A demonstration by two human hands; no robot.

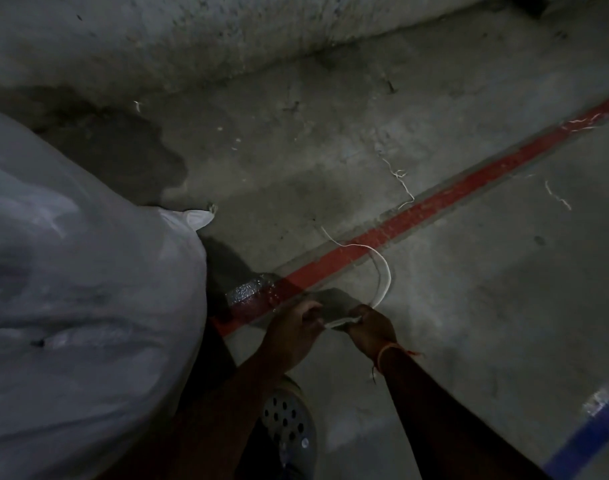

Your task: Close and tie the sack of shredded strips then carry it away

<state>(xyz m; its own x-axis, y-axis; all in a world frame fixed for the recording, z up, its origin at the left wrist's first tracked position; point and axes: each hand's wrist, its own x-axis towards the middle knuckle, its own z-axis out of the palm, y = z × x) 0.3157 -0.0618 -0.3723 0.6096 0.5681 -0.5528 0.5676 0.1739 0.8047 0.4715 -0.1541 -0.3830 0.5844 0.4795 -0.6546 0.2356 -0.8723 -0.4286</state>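
A big, bulging white sack point(78, 289) fills the left side of the head view, with one tied corner point(199, 218) poking out to the right. Just right of it, low over the floor, my left hand point(292, 332) and my right hand point(370, 329) pinch a white strip of string point(386, 275) between them. The short taut stretch runs from one hand to the other. The rest loops up from my right hand and trails across the red floor line point(434, 206). Neither hand touches the sack.
The floor is bare concrete, dimly lit, with a rough wall point(192, 39) along the back. Loose white strips point(402, 181) lie scattered on the floor. A blue line point(587, 434) crosses the lower right corner. My perforated grey shoe point(289, 424) stands below my hands.
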